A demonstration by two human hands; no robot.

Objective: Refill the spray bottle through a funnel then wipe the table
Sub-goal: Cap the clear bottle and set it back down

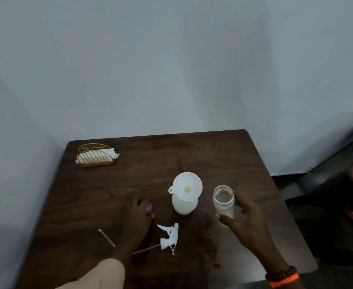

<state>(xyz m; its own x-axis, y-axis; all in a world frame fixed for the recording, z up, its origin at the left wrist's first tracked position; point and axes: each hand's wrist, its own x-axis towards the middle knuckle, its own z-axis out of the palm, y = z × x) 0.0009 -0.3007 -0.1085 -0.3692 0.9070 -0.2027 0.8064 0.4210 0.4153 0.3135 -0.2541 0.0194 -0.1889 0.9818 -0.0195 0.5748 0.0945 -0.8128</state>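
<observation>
A white spray bottle [184, 206] stands uncapped in the middle of the dark wooden table [223, 155], with a white funnel [187, 185] sitting in its neck. Its white trigger head [170, 236] lies on the table in front, the dip tube pointing left. My right hand [245, 220] grips a clear open bottle [223, 200] standing to the right of the funnel. My left hand [139, 213] lies over a small purple cap [149, 207] left of the spray bottle, fingers curled round it.
A gold wire holder with white napkins [95, 156] stands at the far left corner. A thin white stick [106, 237] lies near the front left. A wet or crumbly patch [210, 245] marks the table front. Walls close in behind and left; dark furniture [338, 184] stands right.
</observation>
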